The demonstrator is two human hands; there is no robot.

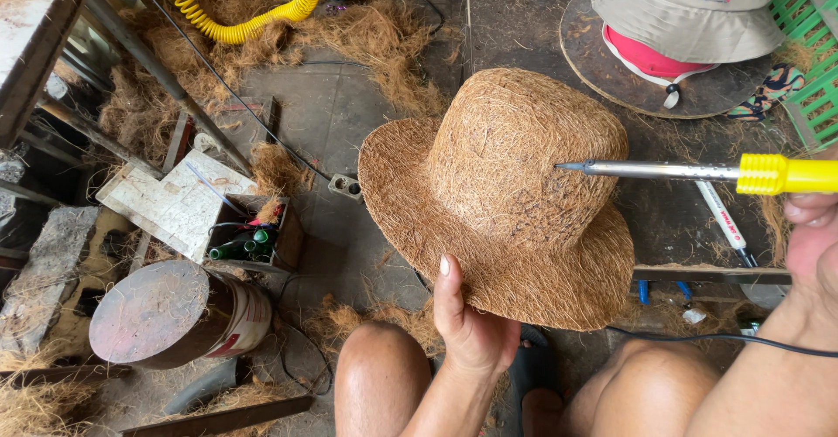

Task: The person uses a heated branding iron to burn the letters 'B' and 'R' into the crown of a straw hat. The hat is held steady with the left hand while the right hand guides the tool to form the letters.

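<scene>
Centrally, a coir hat [497, 197] is held up by the left hand [471, 328], whose thumb is laid on the brim's near edge while the fingers are hidden beneath it. Faint dark marks can be made out on the crown, but they are too indistinct to tell apart. A soldering iron [698, 172] is held level from the right, its metal tip resting against the crown's upper right side; its yellow handle is cut off by the frame edge. Only part of the right hand [812, 227] is seen at that edge, so it cannot be told how it is closed about the handle. A black cable [724, 339] is seen running across the right knee, its ends out of view.

Behind the hat, a dark bench [515, 27] is seen with a round board [628, 75] on it, and a cloth bucket hat [690, 9] is set over something red on that board, its top cut off. A pen [720, 219] lies on the bench just under the iron. A green crate [816, 53] is partly cut off at the right. On the floor to the left, a rusty drum [170, 315], a box of green bottles [249, 240] and loose fibre [375, 44] are scattered, and a yellow coiled hose [236, 18] runs out of frame at the top
</scene>
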